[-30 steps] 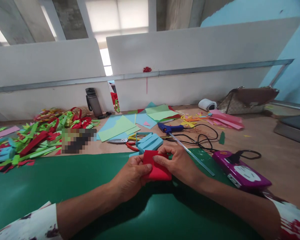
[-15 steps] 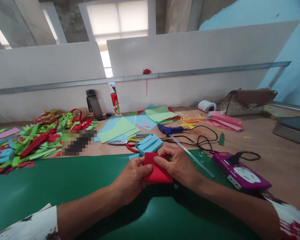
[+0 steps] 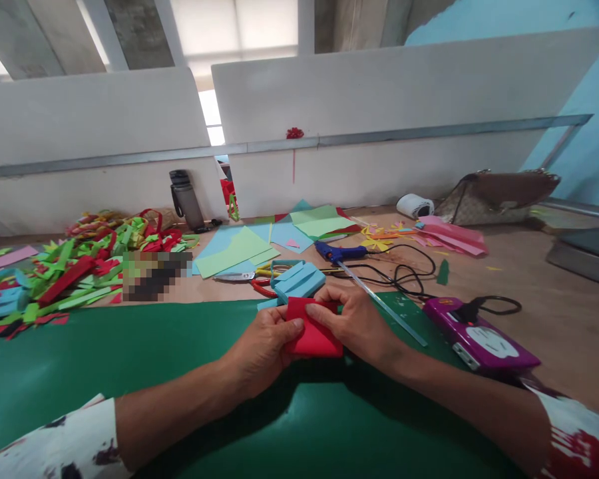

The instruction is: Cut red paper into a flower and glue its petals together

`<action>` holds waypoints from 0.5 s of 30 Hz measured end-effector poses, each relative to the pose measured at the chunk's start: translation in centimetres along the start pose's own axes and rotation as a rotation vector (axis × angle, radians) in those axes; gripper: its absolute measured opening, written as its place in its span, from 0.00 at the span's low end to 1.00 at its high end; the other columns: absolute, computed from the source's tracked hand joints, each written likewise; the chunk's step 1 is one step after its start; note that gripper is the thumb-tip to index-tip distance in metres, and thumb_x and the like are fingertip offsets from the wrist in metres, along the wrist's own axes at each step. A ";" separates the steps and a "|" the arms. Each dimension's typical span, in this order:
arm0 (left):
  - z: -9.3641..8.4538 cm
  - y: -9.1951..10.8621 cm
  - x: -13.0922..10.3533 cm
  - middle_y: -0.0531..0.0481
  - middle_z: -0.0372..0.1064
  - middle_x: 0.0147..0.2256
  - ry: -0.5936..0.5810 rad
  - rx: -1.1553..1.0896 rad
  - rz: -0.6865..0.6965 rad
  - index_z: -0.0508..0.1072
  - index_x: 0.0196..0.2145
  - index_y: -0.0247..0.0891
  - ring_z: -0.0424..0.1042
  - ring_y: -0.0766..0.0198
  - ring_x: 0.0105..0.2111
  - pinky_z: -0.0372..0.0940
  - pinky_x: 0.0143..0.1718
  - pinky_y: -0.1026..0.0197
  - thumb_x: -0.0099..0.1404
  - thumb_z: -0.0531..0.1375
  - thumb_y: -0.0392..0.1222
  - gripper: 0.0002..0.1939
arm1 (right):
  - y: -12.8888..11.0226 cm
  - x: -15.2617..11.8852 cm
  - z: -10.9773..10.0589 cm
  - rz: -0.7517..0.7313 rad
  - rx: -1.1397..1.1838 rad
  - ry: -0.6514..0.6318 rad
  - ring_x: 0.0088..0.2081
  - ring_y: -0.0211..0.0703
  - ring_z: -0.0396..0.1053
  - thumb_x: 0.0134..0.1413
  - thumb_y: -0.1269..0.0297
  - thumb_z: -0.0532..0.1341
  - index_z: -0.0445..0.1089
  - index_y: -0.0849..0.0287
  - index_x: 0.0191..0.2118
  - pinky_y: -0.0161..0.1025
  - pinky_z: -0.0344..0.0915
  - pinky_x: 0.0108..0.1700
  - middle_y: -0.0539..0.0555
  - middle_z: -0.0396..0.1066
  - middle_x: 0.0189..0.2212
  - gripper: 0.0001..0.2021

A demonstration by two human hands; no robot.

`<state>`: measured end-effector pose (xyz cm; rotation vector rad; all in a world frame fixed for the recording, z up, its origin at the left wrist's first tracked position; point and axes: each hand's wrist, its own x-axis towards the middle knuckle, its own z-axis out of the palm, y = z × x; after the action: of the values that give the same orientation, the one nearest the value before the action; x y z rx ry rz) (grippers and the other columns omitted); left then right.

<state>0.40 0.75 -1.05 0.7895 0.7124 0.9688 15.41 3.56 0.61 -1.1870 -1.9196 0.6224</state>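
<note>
Left of centre, left hand (image 3: 259, 342): you pinch the red paper (image 3: 313, 338) by its left.
Below centre, red paper: folded; grip barely changed, so you're likely steadying it.
Right of centre, right hand (image 3: 362, 326): you pinch its upper edge.

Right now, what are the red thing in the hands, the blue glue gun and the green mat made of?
The red piece: matte paper or thin card, perhaps felt; it is flat and straight-edged.
The glue gun: probably hard plastic, from its smooth, solid-coloured, moulded shape.
The green mat: perhaps smooth vinyl or plastic, as light leaves a soft shine.
</note>
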 end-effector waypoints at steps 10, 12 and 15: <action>0.0 0.4 -0.1 0.47 0.71 0.31 0.038 -0.025 0.006 0.69 0.39 0.31 0.70 0.67 0.26 0.65 0.29 0.65 0.52 0.65 0.35 0.16 | 0.2 0.0 -0.1 0.102 0.127 0.010 0.31 0.42 0.67 0.45 0.65 0.62 0.65 0.61 0.41 0.39 0.63 0.34 0.52 0.69 0.29 0.15; -0.3 0.5 -0.1 0.47 0.72 0.32 0.048 -0.030 0.028 0.68 0.40 0.31 0.70 0.67 0.26 0.65 0.29 0.65 0.53 0.64 0.35 0.16 | 0.4 0.0 0.1 0.145 0.204 -0.031 0.29 0.41 0.68 0.46 0.62 0.61 0.63 0.62 0.45 0.37 0.64 0.30 0.52 0.70 0.30 0.19; -0.6 0.6 -0.1 0.47 0.72 0.32 0.051 -0.033 0.055 0.68 0.42 0.32 0.71 0.66 0.26 0.66 0.29 0.64 0.53 0.63 0.33 0.17 | 0.7 0.1 0.3 0.185 0.335 -0.136 0.25 0.38 0.67 0.48 0.59 0.60 0.66 0.62 0.36 0.33 0.63 0.24 0.51 0.70 0.26 0.12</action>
<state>-0.36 1.00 -0.87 0.7613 0.7202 1.0513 15.51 3.91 0.01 -1.1337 -1.7378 1.1021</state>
